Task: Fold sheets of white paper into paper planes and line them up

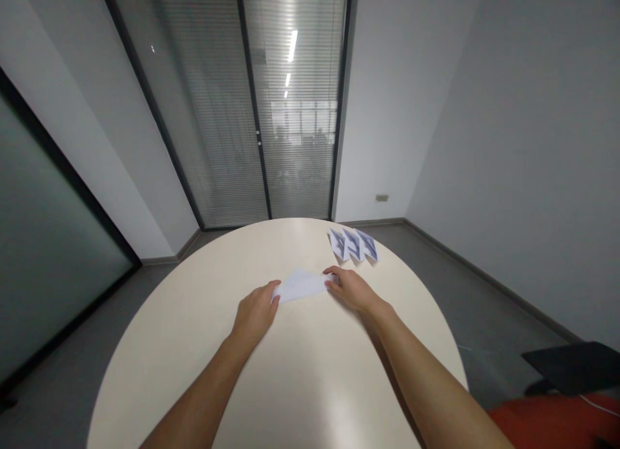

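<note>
A folded sheet of white paper (301,286) is held level just over the round table, or resting on it; I cannot tell which. It has a pointed upper edge and a straighter lower edge. My left hand (256,310) pinches its left end between thumb and fingers. At the other end, my right hand (351,286) grips the right corner the same way. Beyond the right hand lie three folded paper pieces (353,245) in a row, with dark printed patches on them.
The pale round table (285,378) fills the lower middle. A red item (552,423) and a flat black object (576,366) sit at the lower right, off the table. Behind stand glass doors with blinds (223,126) and a grey wall (523,132).
</note>
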Action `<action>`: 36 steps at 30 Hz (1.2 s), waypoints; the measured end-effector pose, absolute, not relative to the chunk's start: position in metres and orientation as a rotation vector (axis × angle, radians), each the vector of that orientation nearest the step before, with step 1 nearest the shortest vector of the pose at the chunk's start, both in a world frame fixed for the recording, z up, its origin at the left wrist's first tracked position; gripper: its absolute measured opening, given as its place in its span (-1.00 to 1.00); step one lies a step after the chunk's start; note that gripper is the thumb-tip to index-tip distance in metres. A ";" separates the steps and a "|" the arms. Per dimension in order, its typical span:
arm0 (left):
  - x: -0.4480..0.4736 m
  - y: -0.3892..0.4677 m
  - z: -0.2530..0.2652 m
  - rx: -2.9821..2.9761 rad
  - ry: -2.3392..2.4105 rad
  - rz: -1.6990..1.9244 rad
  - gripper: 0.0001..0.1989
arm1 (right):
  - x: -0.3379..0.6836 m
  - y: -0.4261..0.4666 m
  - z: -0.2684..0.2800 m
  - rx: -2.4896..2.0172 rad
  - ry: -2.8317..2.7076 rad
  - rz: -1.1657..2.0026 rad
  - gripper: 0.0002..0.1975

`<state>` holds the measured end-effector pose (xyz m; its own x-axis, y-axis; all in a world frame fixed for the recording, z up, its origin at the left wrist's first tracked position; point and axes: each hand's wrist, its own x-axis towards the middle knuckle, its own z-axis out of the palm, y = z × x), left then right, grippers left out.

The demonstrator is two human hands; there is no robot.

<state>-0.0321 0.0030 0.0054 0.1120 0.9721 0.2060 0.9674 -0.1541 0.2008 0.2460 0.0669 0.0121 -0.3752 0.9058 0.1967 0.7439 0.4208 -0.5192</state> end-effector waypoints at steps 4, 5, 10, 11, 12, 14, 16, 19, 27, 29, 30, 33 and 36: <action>-0.032 0.004 0.000 2.362 1.972 0.520 -0.60 | 0.244 0.069 0.007 -1.406 -2.244 0.437 -0.64; -0.031 0.004 -0.001 2.372 1.960 0.536 -0.61 | 0.244 0.069 0.006 -1.399 -2.250 0.421 -0.63; -0.029 0.005 -0.001 2.467 1.892 0.597 -0.62 | 0.244 0.070 0.001 -1.273 -2.305 0.340 -0.60; -0.030 0.005 -0.002 2.504 1.880 0.600 -0.61 | 0.244 0.070 0.001 -1.251 -2.321 0.326 -0.61; -0.030 0.006 -0.002 2.547 1.863 0.599 -0.60 | 0.244 0.070 0.000 -1.240 -2.337 0.309 -0.63; -0.030 0.007 -0.004 2.638 1.791 0.575 -0.59 | 0.244 0.071 -0.001 -1.240 -2.372 0.257 -0.65; -0.030 0.008 -0.006 2.702 1.702 0.530 -0.61 | 0.246 0.071 -0.001 -1.253 -2.400 0.203 -0.65; -0.027 0.007 -0.004 2.722 1.679 0.437 -0.63 | 0.248 0.072 -0.001 -1.275 -2.409 0.183 -0.66; -0.008 -0.010 0.016 2.637 1.879 0.380 -0.65 | 0.250 0.069 0.013 -1.124 -2.489 0.272 -0.74; -0.006 -0.012 0.016 2.631 1.937 0.376 -0.62 | 0.247 0.066 0.018 -1.006 -2.546 0.335 -0.78; -0.006 -0.013 0.014 2.632 1.963 0.366 -0.61 | 0.244 0.065 0.020 -0.941 -2.570 0.378 -0.80; -0.006 -0.012 0.008 2.631 2.007 0.329 -0.58 | 0.235 0.060 0.023 -0.808 -2.581 0.550 -0.87; -0.007 -0.011 0.004 2.607 1.996 0.329 -0.57 | 0.226 0.055 0.022 -0.737 -2.567 0.684 -0.88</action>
